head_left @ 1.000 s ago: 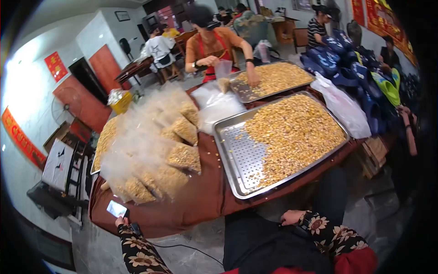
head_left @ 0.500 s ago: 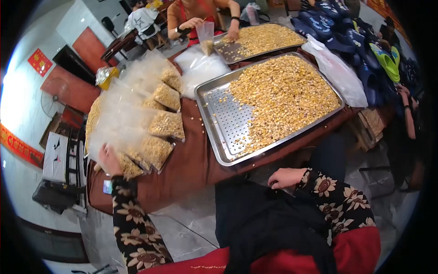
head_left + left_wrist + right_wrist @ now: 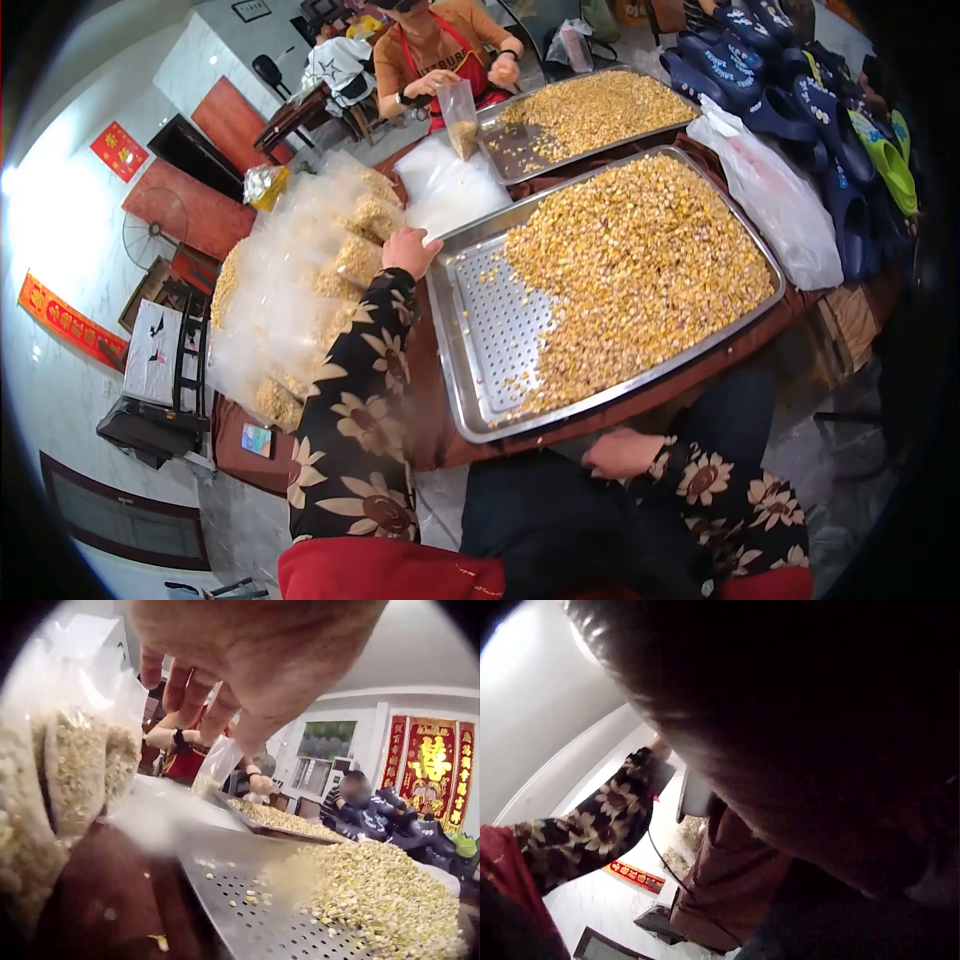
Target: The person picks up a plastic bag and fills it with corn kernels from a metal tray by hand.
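Observation:
My left hand [image 3: 410, 252] reaches over the near left corner of a stack of clear plastic bags [image 3: 455, 190], beside the rim of a perforated metal tray [image 3: 480, 300]. In the left wrist view its fingers [image 3: 214, 712] hang loosely apart with nothing between them. Yellow corn-like kernels [image 3: 640, 270] fill most of the tray; its left side is bare. Filled clear bags [image 3: 350, 262] stand left of my forearm, partly hidden by the sleeve. My right hand [image 3: 622, 455] rests on my lap, fingers loosely curled; the right wrist view is mostly dark.
Across the table a person in a red apron holds a partly filled bag [image 3: 460, 125] beside a second tray of kernels [image 3: 590, 115]. A phone [image 3: 256, 440] lies at the front left. A white plastic bag [image 3: 770, 200] and dark clogs [image 3: 845, 215] are on the right.
My left hand has gone from the phone, past the filled bags, rightward and away from me to the tray's corner. The right hand stays on my lap. The other person's free hand has lifted off the kernels.

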Action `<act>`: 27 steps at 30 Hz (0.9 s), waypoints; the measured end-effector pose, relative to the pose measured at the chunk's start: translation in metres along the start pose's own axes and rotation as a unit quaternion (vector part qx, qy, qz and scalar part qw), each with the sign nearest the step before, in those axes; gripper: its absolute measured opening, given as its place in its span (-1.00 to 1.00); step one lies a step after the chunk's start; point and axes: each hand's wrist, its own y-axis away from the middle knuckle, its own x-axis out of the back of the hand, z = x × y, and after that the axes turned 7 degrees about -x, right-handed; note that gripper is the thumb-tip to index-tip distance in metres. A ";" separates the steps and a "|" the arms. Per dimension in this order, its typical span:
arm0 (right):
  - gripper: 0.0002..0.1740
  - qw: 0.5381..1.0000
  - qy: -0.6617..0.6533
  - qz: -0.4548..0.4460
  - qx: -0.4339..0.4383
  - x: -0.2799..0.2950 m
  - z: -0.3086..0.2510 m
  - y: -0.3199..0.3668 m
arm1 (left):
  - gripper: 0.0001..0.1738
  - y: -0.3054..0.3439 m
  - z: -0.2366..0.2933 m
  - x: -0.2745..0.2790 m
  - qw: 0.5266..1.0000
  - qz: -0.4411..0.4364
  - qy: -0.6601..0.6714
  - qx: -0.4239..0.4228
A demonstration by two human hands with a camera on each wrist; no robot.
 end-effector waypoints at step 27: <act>-0.82 0.965 -0.010 0.253 0.073 0.006 0.002 0.033 | -0.39 -0.142 0.026 -0.097 0.964 -0.202 -0.042 0.170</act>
